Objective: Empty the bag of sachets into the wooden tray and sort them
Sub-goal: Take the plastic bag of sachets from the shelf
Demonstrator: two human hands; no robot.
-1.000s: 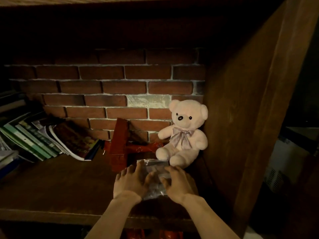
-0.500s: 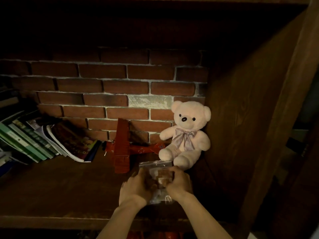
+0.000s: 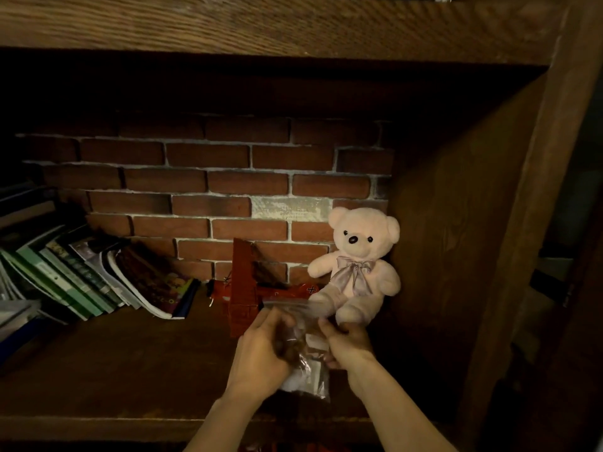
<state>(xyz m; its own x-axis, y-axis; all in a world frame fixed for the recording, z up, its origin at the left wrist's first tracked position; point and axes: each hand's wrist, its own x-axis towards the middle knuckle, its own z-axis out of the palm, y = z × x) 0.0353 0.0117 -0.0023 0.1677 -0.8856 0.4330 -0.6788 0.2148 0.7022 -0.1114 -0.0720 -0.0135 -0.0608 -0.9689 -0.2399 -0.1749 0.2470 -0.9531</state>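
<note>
At lower centre of the frame, the clear plastic bag of sachets [image 3: 306, 363] is hanging between both hands above the dark wooden shelf [image 3: 114, 363]. The left hand [image 3: 261, 350] and right hand [image 3: 349, 345] are gripping its sides, fingers curled around the film.

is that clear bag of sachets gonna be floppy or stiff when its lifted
Probably floppy: the clear bag looks thin and crinkled between the left hand and right hand. Likely light, since it holds only small packets. Its glossy film may be a bit slippery.
</note>
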